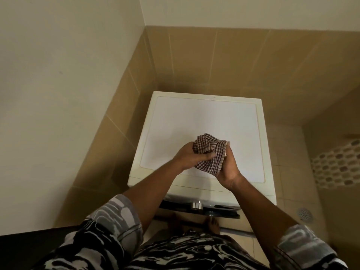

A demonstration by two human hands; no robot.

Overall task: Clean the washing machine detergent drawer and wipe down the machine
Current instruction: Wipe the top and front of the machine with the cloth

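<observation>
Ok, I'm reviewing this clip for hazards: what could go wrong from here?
1. The left hand and right hand bunch the checked cloth directly over the machine top. If the cloth is wet, drips could run forward onto the control panel.
2. A foot looks bare on the tiled floor, so any water there might make it slippery.

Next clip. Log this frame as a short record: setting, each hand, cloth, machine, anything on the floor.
setting: tiled corner, seen from above
left hand: grips the cloth
right hand: grips the cloth from the other side
cloth: checked, bunched between both hands, over the machine's top; contact unclear
machine: white, top bare where visible; drawer not discernible from this angle
floor: round drain to the machine's right
</observation>
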